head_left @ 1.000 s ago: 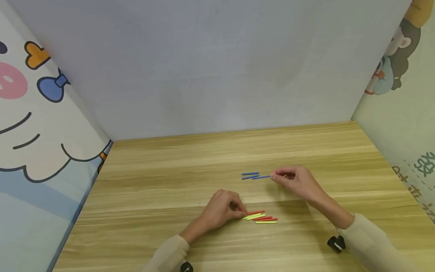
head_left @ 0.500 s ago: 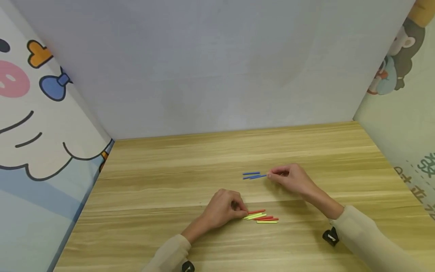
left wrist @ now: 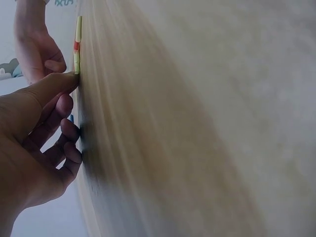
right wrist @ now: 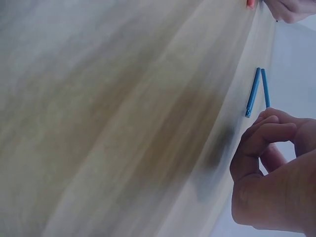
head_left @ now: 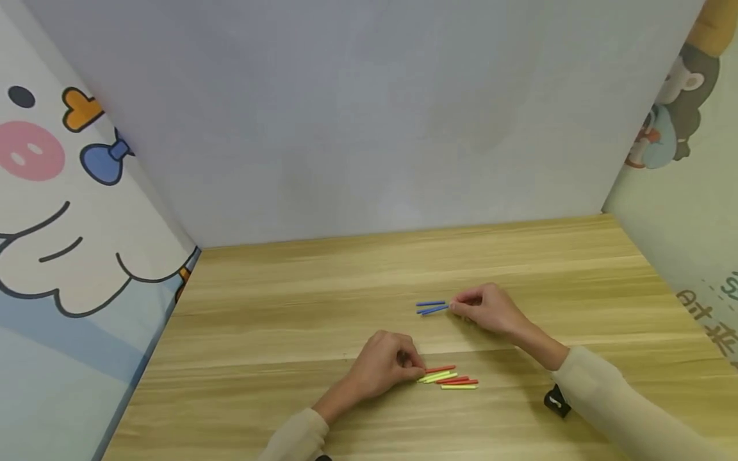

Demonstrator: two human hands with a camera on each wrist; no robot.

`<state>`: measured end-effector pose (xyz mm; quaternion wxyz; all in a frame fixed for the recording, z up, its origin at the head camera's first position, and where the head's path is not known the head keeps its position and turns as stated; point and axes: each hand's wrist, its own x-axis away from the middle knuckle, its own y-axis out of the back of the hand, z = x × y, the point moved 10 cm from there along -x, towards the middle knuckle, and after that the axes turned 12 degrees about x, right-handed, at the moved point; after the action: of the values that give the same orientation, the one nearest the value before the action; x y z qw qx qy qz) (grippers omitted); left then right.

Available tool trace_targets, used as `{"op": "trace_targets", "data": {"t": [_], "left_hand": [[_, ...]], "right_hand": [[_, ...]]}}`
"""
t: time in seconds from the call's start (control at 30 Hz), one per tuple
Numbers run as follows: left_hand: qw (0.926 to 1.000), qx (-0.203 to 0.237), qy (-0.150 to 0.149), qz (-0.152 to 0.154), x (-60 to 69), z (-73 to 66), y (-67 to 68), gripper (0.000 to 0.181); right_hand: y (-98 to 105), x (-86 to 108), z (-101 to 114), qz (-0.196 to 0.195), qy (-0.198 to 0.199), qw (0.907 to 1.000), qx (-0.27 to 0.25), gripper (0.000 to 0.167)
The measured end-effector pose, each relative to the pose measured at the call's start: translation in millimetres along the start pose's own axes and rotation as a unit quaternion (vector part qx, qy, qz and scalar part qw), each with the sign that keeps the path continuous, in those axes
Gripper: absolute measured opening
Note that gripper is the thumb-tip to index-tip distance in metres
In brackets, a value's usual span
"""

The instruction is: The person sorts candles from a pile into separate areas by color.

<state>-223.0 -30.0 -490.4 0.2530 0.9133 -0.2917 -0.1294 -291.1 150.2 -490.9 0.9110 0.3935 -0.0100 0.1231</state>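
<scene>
In the head view my left hand rests at the left end of a small pile, thumb and forefinger pinching the end of a red stick. Yellow sticks lie just below that stick, close to the thumb. My right hand is farther back, its thumb and forefinger together at the right end of a blue stick. Two other blue sticks lie beside it, pointing nearly the same way. In the right wrist view the fingertips cover the end of one blue stick.
More red sticks and a separate yellow stick lie at the right of the near pile. The wood-grain table meets a grey wall at the back. Cartoon-printed panels stand left and right.
My right hand has slid left with the blue stick, bringing it alongside the other two. My left hand keeps its place at the red and yellow pile. The head view has shifted slightly.
</scene>
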Motion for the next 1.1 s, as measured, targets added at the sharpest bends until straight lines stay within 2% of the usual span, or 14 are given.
{"op": "trace_targets", "data": {"t": [0.2,0.6,1.1], "left_hand": [[1.0000,-0.005,0.001,0.000,0.7,2.0,-0.4,0.009],[1.0000,-0.008,0.004,0.001,0.2,0.0,-0.2,0.009],[0.9999,-0.009,0.008,-0.006,1.4,-2.3,0.0,0.009]], "right_hand": [[-2.8,-2.2,0.1,-0.016,0.003,0.9997,0.019,0.026],[-2.5,-3.8,4.6,-0.065,0.034,0.9938,0.083,0.012],[-0.8,-0.9,5.6,-0.075,0.044,0.9928,0.083,0.010]]}}
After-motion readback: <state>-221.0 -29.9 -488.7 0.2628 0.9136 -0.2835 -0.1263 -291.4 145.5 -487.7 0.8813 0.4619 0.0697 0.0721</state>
